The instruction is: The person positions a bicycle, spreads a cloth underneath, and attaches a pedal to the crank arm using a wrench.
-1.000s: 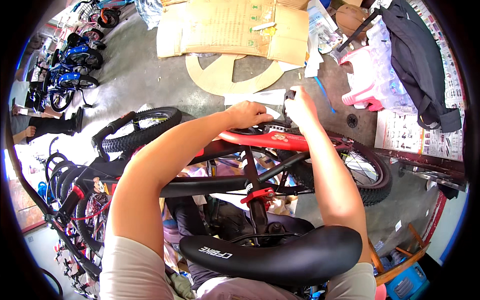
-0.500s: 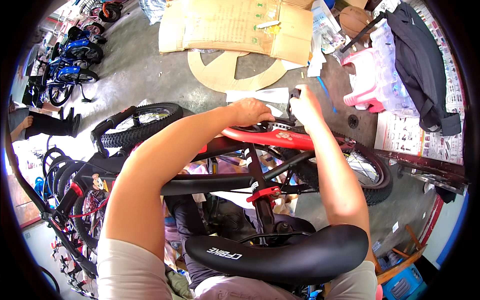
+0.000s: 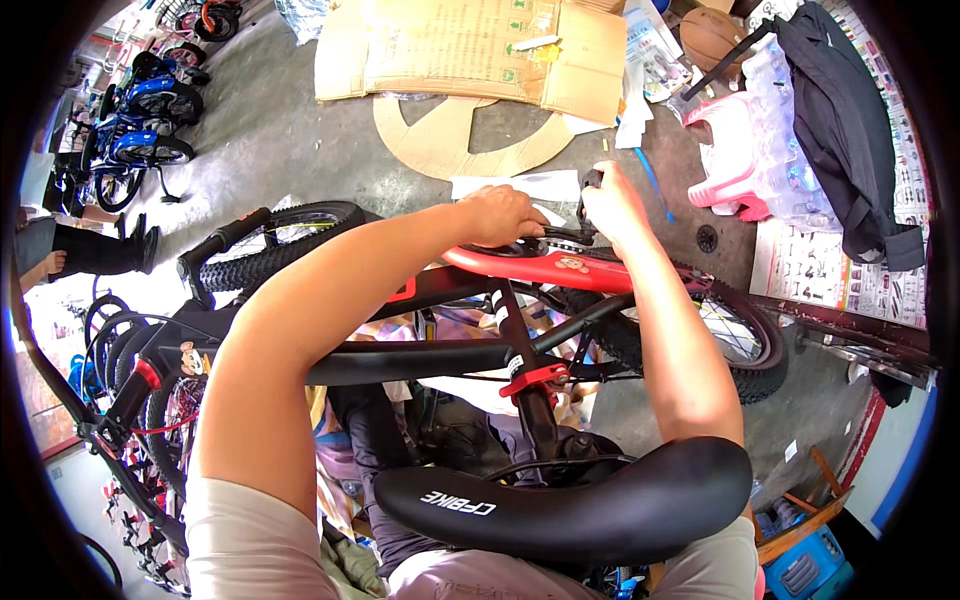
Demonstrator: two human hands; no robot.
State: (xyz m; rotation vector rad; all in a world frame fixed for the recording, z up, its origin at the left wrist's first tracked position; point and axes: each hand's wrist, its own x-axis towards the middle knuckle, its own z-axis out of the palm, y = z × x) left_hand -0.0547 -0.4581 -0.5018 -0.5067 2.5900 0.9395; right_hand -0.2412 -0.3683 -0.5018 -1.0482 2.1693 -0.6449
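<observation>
A black-and-red bicycle frame (image 3: 510, 262) lies across the middle of the view, its black saddle (image 3: 590, 510) close to me at the bottom. My left hand (image 3: 495, 215) is closed on the black crank arm (image 3: 568, 234) beside the chainring, above the red chain guard. My right hand (image 3: 615, 205) is closed round an upright black part (image 3: 590, 183), apparently a pedal, at the crank's right end; its fingertips are partly hidden. A red seat clamp (image 3: 535, 380) sits on the seat post between my arms.
Cardboard (image 3: 460, 50) lies ahead. A pink stool (image 3: 715, 190), black bag (image 3: 840, 130) and basketball (image 3: 708, 45) are at right. Blue bicycles (image 3: 150, 110) stand at upper left. A person's dark-trousered legs (image 3: 95, 250) show at left, near the front wheel (image 3: 275, 250).
Both hands and the upright black part have shifted slightly upward in the picture. The saddle appears a little farther right. My hands keep their grips.
</observation>
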